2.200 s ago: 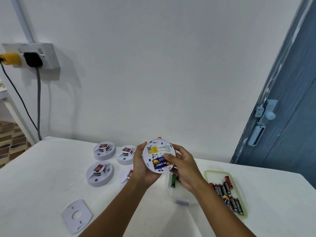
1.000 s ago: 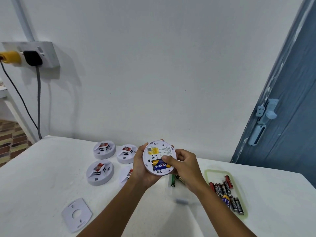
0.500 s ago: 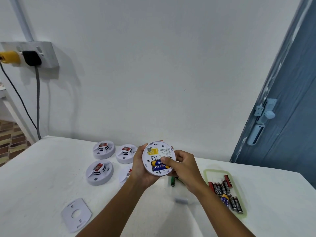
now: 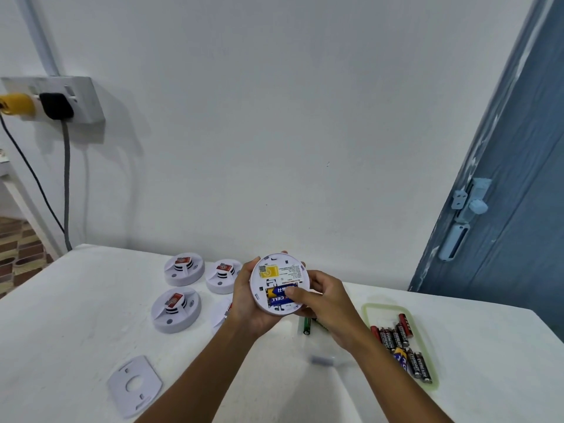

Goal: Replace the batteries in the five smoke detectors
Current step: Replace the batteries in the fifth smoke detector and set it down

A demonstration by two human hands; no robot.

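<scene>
A table stands against a wall. Above its middle, the left hand and right hand hold a smoke detector with batteries in it. Three more smoke detectors lie to the left, a mounting plate nearer the viewer. To the right sits a tray of batteries. A door stands far right.

A white table stands against a plain white wall. High on the wall to the left, a white socket box holds a yellow plug and a black plug, their cables hanging down. At the right edge is a blue door with a pale blue latch.
</scene>
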